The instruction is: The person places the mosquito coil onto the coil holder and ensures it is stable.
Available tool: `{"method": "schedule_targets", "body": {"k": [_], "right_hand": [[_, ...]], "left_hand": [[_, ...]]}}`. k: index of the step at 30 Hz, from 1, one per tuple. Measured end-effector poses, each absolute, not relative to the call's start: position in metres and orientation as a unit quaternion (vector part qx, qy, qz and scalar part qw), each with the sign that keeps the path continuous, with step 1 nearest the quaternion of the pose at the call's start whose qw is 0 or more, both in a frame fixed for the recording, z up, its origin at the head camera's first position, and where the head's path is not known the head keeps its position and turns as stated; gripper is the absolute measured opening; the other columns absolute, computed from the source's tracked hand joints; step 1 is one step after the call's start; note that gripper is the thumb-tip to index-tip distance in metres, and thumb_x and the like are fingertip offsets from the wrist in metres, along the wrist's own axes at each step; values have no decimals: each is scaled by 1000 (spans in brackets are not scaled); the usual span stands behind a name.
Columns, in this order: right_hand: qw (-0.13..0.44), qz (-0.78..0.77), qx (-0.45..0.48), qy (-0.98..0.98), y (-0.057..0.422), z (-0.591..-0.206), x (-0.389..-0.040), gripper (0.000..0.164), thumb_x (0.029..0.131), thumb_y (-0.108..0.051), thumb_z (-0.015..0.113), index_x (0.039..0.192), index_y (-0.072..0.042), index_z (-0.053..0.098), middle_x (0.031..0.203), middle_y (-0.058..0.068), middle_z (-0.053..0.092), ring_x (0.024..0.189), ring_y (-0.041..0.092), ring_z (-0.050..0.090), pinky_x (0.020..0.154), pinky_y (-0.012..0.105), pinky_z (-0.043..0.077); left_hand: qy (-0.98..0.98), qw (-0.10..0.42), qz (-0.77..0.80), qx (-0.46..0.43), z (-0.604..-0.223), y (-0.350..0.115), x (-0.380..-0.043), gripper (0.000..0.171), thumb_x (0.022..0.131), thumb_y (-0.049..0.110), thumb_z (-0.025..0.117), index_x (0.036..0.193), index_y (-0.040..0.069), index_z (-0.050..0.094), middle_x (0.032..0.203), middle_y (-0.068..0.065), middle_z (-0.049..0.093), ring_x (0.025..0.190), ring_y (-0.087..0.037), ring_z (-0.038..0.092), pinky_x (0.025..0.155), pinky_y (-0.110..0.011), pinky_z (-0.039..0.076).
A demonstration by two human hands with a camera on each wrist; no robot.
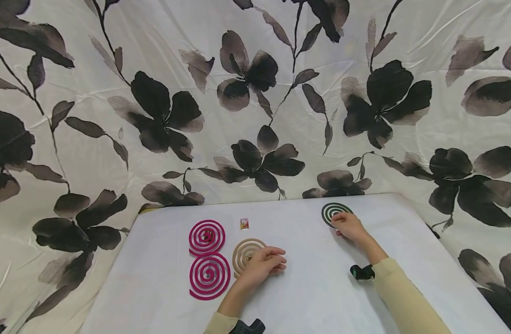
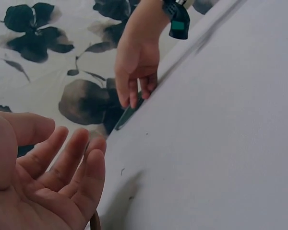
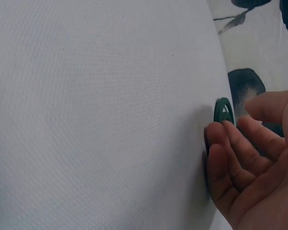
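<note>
A dark green mosquito coil (image 1: 332,211) lies near the far edge of the table, toward the right. My right hand (image 1: 349,226) reaches over its near right part, fingertips right at the rings. In the right wrist view the thumb stands apart from the loosely bent fingers (image 3: 245,155), with part of the green coil showing just beyond them. My left hand (image 1: 261,266) is over the right part of a tan mosquito coil (image 1: 240,254) and hides some of it. Its fingers are relaxed, and nothing shows between thumb and fingers in the left wrist view.
Two magenta mosquito coils (image 1: 210,273) lie one behind the other left of the tan one. Behind the tan coil is a small colourful card or packet (image 1: 244,224). A flower-print cloth (image 1: 297,116) hangs behind the white table (image 1: 313,287).
</note>
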State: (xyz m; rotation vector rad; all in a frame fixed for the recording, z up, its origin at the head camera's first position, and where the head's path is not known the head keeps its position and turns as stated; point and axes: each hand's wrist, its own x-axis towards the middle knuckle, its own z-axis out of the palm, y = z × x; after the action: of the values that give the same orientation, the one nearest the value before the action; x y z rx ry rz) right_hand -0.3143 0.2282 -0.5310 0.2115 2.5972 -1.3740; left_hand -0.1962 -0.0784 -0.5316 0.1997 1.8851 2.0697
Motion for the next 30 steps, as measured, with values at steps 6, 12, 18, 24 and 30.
{"method": "schedule_targets", "body": {"k": [6,12,18,24,30], "right_hand": [[116,-464,52,877,228,-530,-307,29,98,-18,58,119,2,57,103,14,62,72,19,61,61,29,50],[108,-460,28,881,221,-526,-300,27,96,-15,59,116,3,59,100,13,63,72,19,61,61,30,50],[121,-460,31,879,217,-528,-291,27,96,-14,60,116,3,59,97,11,64,70,19,62,60,30,50],[124,-467,25,875,211,-529,-285,27,93,-13,64,115,2,61,96,10,66,71,19,62,60,30,50],[121,-469,6,875,203,-531,-281,23,91,-10,67,110,2,65,89,6,67,70,17,62,61,30,50]], "left_hand": [[655,169,734,57,-531,-71,-198,29,95,6,58,118,-11,56,102,-24,65,88,-20,67,81,-33,55],[650,158,741,61,-531,-64,-202,32,96,7,58,120,-13,54,102,-22,66,88,-18,66,80,-32,55],[650,165,740,53,-532,-59,-202,31,95,6,58,120,-14,55,105,-27,64,85,-18,67,78,-30,55],[647,161,743,52,-532,-57,-202,32,96,6,57,120,-14,55,105,-27,64,87,-20,67,79,-33,55],[638,157,752,49,-534,-55,-203,32,97,7,57,121,-14,54,103,-26,65,87,-22,67,80,-35,55]]}}
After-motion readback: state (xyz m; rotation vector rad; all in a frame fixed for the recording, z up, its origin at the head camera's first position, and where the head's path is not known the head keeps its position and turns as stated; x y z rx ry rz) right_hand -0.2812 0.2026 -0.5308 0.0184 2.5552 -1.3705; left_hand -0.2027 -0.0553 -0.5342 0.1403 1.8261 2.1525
